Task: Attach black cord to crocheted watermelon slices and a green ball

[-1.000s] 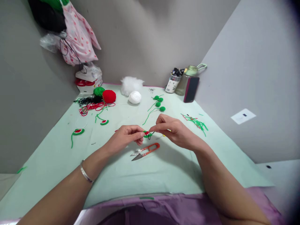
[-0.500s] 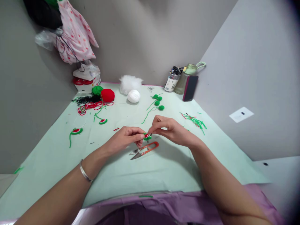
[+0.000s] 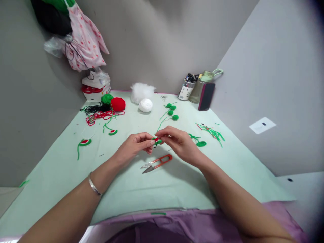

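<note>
Above the pale green table cover (image 3: 63,168), my left hand (image 3: 134,145) and my right hand (image 3: 177,141) meet fingertip to fingertip. Both pinch a small red and green crocheted piece (image 3: 157,140) with a dark thread hanging from it. A silver bracelet (image 3: 94,186) circles my left wrist. Orange-handled thread snips (image 3: 157,163) lie on the cover just below my hands. A green crocheted piece (image 3: 201,143) lies to the right of my right hand.
Red (image 3: 117,104), green (image 3: 106,98) and white (image 3: 145,105) yarn balls, white stuffing (image 3: 142,90) and tangled threads sit at the back. Finished watermelon slices (image 3: 85,142) lie left. A cup of tools (image 3: 186,88), bottle (image 3: 199,86) and phone (image 3: 206,96) stand back right. Green scraps (image 3: 212,132) lie right.
Both hands have risen a little and drawn closer together over the piece. My right hand moved left, uncovering a green crocheted piece on the cover to its right.
</note>
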{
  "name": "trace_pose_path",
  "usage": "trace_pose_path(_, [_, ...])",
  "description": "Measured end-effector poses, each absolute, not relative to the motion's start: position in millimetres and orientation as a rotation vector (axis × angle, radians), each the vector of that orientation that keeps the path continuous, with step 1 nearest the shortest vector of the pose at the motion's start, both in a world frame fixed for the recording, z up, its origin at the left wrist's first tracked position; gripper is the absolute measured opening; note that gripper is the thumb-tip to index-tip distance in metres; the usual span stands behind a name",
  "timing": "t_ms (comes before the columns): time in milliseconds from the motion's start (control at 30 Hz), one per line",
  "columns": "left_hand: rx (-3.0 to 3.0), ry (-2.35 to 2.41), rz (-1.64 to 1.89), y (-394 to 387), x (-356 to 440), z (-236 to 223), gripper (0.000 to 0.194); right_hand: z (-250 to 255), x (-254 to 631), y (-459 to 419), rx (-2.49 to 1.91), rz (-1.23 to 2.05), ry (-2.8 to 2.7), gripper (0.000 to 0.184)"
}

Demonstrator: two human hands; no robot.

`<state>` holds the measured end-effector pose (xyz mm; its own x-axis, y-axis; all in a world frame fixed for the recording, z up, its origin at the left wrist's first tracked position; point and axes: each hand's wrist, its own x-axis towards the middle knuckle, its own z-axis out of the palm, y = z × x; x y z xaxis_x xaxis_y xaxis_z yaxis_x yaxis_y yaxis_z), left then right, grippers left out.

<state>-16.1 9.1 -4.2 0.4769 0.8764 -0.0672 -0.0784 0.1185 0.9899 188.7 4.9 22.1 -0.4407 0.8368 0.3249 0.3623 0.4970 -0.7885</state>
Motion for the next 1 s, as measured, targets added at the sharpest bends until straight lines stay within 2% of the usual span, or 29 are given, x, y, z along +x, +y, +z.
trace_pose_path(133, [1.228, 0.842, 0.896, 8.7, -16.3, -4.6, 0.018, 22.4, 186.9, 3.3, -1.090, 0.873, -1.861, 0.024])
trace_pose_path(200, [1.225, 0.858, 0.942, 7.9, -15.8, -3.6, 0.018, 22.2, 186.0, 2.3, -1.118, 1.003, -1.824, 0.025])
trace_pose_path(267, [1.241, 0.873, 0.968, 7.1, -15.1, -2.6, 0.017, 20.6, 182.9, 0.8, -1.064, 1.276, -1.814, 0.038])
trace_pose_path(333, [1.262, 0.885, 0.963, 6.8, -14.5, -2.2, 0.017, 17.8, 178.5, -0.3, -0.992, 1.504, -1.796, 0.059])
trace_pose_path(400, [1.281, 0.903, 0.948, 7.0, -14.5, -2.2, 0.018, 15.1, 175.2, 0.6, -0.963, 1.565, -1.735, 0.067])
trace_pose_path(567, [1.304, 0.995, 0.944, 8.9, -17.2, -2.7, 0.017, 14.1, 183.1, 11.4, -1.005, 1.278, -1.643, 0.038])
trace_pose_path(700, [1.197, 0.867, 0.811, 10.2, -19.8, -2.7, 0.016, 14.0, 192.8, 18.7, -1.110, 1.028, -1.666, 0.020])
trace_pose_path(1000, [1.173, 0.781, 0.754, 8.9, -19.8, -1.7, 0.015, 18.8, 188.4, 13.1, -1.116, 1.212, -1.729, 0.015])
